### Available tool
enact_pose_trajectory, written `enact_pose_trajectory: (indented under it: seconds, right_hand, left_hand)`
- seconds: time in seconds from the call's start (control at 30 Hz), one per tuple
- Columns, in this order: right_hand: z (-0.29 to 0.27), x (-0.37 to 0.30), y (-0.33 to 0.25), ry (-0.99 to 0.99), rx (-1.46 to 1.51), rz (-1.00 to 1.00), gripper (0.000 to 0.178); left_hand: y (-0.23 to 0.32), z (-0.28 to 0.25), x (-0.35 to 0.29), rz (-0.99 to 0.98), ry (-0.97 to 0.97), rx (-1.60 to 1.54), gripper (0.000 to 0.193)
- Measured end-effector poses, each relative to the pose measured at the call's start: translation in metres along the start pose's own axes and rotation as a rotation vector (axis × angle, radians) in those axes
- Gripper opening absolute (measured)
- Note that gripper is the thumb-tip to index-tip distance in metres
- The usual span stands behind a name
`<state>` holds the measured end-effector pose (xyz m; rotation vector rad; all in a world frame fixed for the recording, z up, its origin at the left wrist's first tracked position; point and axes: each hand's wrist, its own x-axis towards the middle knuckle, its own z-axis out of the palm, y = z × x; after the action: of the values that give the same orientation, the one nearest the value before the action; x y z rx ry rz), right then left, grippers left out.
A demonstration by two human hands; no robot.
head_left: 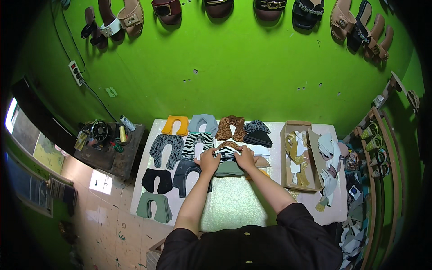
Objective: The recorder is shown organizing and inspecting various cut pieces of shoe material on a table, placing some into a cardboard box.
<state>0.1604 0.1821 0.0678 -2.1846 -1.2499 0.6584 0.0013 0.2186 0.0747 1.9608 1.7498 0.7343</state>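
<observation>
Both arms reach forward over the table (238, 207). My left hand (209, 161) and my right hand (245, 158) grip the two ends of a zebra-print fabric piece (227, 154), which bows up between them. Just behind it shows a leopard-print piece (228, 145). Nearer to me, under the hands, lies a stack of green pieces (228, 169). Left of my left hand are a dark grey U-shaped stack (182, 173) and a zebra-print U-shaped stack (198, 140). White pieces (260, 150) lie beyond my right hand.
More U-shaped stacks cover the table's left: yellow (175, 125), light grey (203, 122), spotted grey (166, 148), black (156, 180), green (154, 207). A cardboard box (284, 157) with scraps stands right. A sewing machine (101, 131) is at left; sandals (270, 12) hang on the wall.
</observation>
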Motion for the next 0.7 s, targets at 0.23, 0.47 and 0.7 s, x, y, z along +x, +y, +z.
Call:
enact_pose_trajectory:
  seconds: [0.23,0.47,0.7]
  right_hand:
    - [-0.01,-0.02,-0.011,0.096,0.185,0.025,0.039]
    - [-0.044,-0.076,0.017,0.292,0.435,-0.15,0.042]
    - [-0.093,-0.133,0.08,0.421,0.465,-0.08,0.042]
  left_hand:
    - [0.002,-0.005,-0.001,0.032,0.028,-0.108,0.032]
    - [0.045,-0.016,-0.047,0.275,0.16,-0.498,0.037]
    - [0.075,0.002,-0.131,0.354,-0.115,-0.572,0.036]
